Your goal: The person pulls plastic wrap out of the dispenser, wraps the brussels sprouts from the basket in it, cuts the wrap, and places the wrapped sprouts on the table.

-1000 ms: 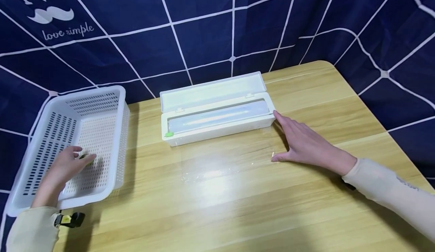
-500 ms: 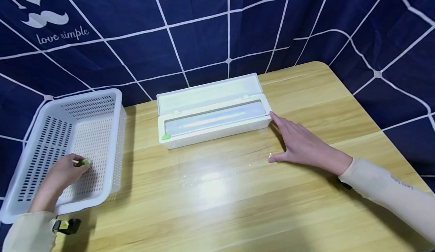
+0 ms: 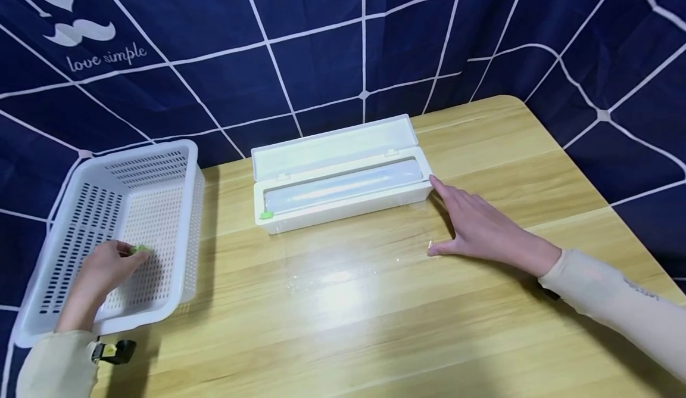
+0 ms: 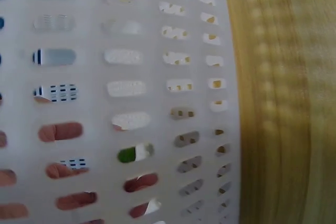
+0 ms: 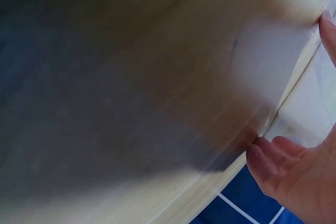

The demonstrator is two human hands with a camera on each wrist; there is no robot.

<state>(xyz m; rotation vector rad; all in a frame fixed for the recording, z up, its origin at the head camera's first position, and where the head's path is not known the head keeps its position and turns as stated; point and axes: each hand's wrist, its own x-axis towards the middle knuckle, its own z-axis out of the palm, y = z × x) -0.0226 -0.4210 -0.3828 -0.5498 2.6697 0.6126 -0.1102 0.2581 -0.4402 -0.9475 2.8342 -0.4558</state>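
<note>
So, using the white box (image 3: 348,209) as the landmark: your left hand (image 3: 102,270) is well off to its left, reaching down into the white basket (image 3: 194,225). From the head view you've got a small green piece (image 3: 140,248) pinched between thumb and fingers, low in the basket. Your fingers cover part of it, so I can't tell what it is.

The left wrist cam is mostly basket wall, but through the slots you can spot bits of your fingers and a patch of green. It can't show the grip itself; only the head view does that.

Your right hand (image 3: 477,222) is at the right end of the box, nothing gripped, fingers stretched out and thumb spread away from them. Fingertips touch the box's right front corner, and your thumb is down on the table (image 3: 536,159) by the edge of the clear film (image 3: 332,276) lying in front of the box. The right wrist cam gives you the palm side of those fingers, which the head view misses, though the tabletop's blurry there.

Only the head view gets the lid (image 3: 332,146) standing open behind the box, the roll (image 3: 343,183) inside, and the green slider (image 3: 266,215) at its left front corner.
</note>
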